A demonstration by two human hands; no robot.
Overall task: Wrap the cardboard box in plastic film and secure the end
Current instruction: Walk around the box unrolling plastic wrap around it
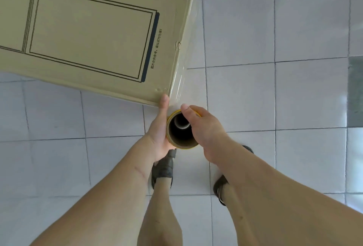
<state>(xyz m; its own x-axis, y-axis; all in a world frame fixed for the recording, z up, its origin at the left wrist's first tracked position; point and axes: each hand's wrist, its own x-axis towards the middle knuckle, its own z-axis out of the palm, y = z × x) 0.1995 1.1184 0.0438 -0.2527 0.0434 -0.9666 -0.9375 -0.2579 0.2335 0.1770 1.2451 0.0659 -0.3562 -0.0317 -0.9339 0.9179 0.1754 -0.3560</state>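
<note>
Wrapping looks underway: both the left hand (160,128) and right hand (204,128) grip the upright film roll (181,131) just off the cardboard box (88,35) corner, plastic film (179,80) stretched along the box's side, so next probably carry the roll around the corner under tension.

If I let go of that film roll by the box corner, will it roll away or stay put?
Held upright, the film roll is a hollow round tube, so tipped over it would likely roll on the smooth tiled floor. The film stretched to the cardboard box may tether it briefly.
</note>
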